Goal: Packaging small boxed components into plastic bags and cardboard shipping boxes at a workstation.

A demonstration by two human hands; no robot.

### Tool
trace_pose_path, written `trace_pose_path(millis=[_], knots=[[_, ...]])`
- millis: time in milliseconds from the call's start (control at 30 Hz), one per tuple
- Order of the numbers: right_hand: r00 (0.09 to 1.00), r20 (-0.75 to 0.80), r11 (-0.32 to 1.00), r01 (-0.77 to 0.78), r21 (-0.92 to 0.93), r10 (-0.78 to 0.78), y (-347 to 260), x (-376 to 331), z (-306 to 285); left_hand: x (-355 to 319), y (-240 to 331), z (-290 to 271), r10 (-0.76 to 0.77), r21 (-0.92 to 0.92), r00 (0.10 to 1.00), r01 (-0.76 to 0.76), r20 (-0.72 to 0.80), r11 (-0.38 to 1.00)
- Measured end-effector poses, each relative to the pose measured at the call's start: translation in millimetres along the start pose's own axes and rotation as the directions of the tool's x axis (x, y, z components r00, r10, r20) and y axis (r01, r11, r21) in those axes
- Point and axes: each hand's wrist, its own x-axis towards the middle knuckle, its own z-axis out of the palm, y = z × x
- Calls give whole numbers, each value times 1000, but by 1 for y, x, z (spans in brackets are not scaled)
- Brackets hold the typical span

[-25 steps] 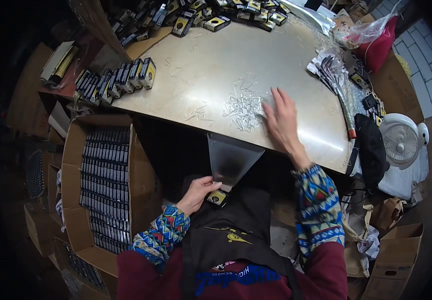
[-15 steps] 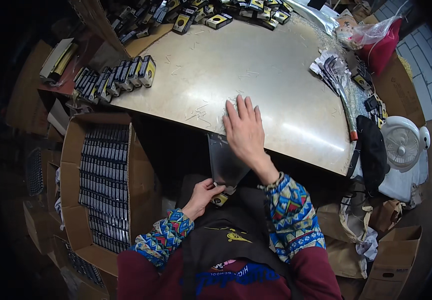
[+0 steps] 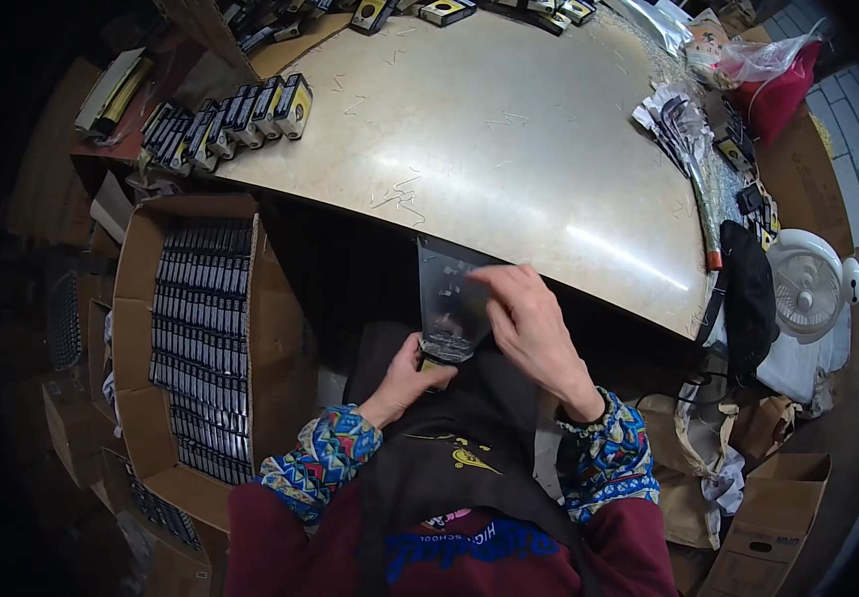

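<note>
Clear plastic pouch held upright just below the near edge of the tabletop, long axis running top to bottom, open mouth up toward the edge, narrow end down at the lap. Left hand pinching the bottom end, a small yellow-and-black item at its fingertips. Right hand pinching the pouch's right side, fingers loosely curled; beside the left arm, cardboard box filled with rows of dark packs.

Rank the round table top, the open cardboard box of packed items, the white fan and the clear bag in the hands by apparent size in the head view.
1. Round table top.
2. Open cardboard box.
3. and 4. White fan and clear bag: they look alike in size, and the bag is nearer the camera, so I will not rank them.
</note>
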Motion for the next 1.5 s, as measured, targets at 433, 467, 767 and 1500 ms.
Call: trace_pose_path(millis=[433, 467, 767, 1500], knots=[[950, 147, 906, 309, -290, -277, 30, -47, 65, 11, -29, -4, 499, 848, 867, -261, -4, 461], [950, 146, 906, 308, -291, -277, 29, -52, 68, 12, -29, -5, 502, 846, 865, -266, -2, 461], [924, 291, 967, 221, 129, -250, 18, -37, 39, -15, -13, -32, 582, 892, 799, -366, 154, 266], [996, -82, 979, 22, -201, -39, 17, -1, 8, 10, 60, 36, 757, 836, 550, -548, 352, 9]])
